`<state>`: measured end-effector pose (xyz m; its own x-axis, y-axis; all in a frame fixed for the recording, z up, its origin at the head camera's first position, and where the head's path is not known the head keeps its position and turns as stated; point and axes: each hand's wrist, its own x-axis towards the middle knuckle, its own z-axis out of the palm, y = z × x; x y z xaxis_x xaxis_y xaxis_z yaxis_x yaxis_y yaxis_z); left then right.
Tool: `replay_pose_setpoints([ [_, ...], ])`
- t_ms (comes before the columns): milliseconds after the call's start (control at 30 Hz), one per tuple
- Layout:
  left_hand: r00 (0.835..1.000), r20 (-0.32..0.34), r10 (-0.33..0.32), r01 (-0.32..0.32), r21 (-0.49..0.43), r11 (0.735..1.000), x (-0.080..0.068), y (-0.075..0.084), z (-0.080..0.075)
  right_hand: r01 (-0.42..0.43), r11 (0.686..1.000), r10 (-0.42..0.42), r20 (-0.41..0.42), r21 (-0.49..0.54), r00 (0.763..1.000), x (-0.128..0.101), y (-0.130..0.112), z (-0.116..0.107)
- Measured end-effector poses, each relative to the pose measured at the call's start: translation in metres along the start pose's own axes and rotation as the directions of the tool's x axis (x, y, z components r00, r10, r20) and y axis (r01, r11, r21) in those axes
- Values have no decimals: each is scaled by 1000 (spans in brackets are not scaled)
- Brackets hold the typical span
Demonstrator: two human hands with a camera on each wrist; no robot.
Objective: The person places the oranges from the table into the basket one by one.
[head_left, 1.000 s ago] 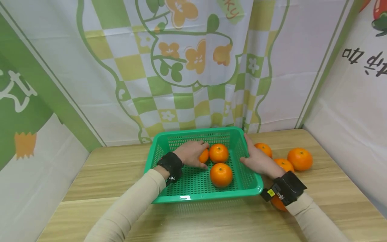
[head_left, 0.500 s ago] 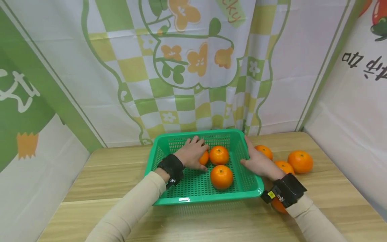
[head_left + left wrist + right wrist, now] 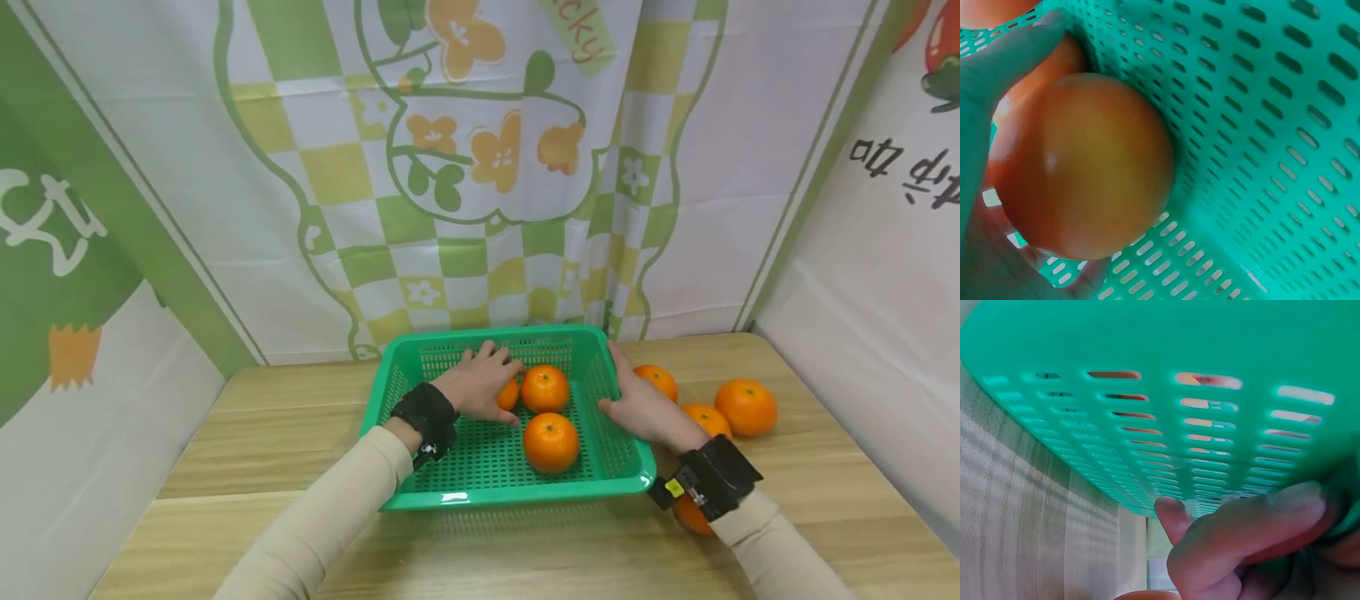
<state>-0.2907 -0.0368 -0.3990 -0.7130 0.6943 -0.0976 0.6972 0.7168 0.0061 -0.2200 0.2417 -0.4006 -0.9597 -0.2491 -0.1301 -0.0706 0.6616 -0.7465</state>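
A: Item one, the green plastic basket (image 3: 480, 475)?

B: Perforated, rectangular, standing on the wooden counter (image 3: 285, 433) near its back edge, in front of the printed checked backdrop (image 3: 465, 208).

A: Contents?

B: Three oranges. One (image 3: 551, 442) lies loose toward the front, one (image 3: 544, 388) behind it, and a third orange (image 3: 508, 393) sits just left of that, mostly covered by the left hand (image 3: 480, 385).

A: State of that left hand?

B: Inside the basket, fingers curled over the third orange; the left wrist view shows the orange (image 3: 1082, 165) cupped against the palm, down on the basket floor by the wall.

A: Right hand (image 3: 643, 406)?

B: On the basket's right wall, thumb inside, fingers wrapped outside. The right wrist view shows the fingers (image 3: 1241, 531) bent round the wall from beneath the rim.

A: Items outside the basket?

B: Four oranges on the counter to the right: one (image 3: 657, 381) just behind the right hand, one (image 3: 705, 418) beside the wrist, one (image 3: 746, 407) farther right, and one (image 3: 690, 513) partly hidden under the black wrist strap (image 3: 708, 477).

A: Sleeves?

B: Cream, both arms.
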Motion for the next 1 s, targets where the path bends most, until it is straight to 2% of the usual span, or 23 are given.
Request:
replay_pose_setpoints([
  [233, 1000, 13, -10, 11, -74, 997, -3, -3, -3, -4, 1000, 4, -4, -23, 1000, 1, -1, 0],
  [567, 998, -55, 18, -29, -194, 981, -18, -14, -7, -8, 999, 8, -2, -45, 1000, 1, -2, 2],
  [1000, 994, -111, 15, -37, -202, 979, -31, -14, -20, 5, 999, -5, -1, -33, 1000, 0, -2, -1],
])
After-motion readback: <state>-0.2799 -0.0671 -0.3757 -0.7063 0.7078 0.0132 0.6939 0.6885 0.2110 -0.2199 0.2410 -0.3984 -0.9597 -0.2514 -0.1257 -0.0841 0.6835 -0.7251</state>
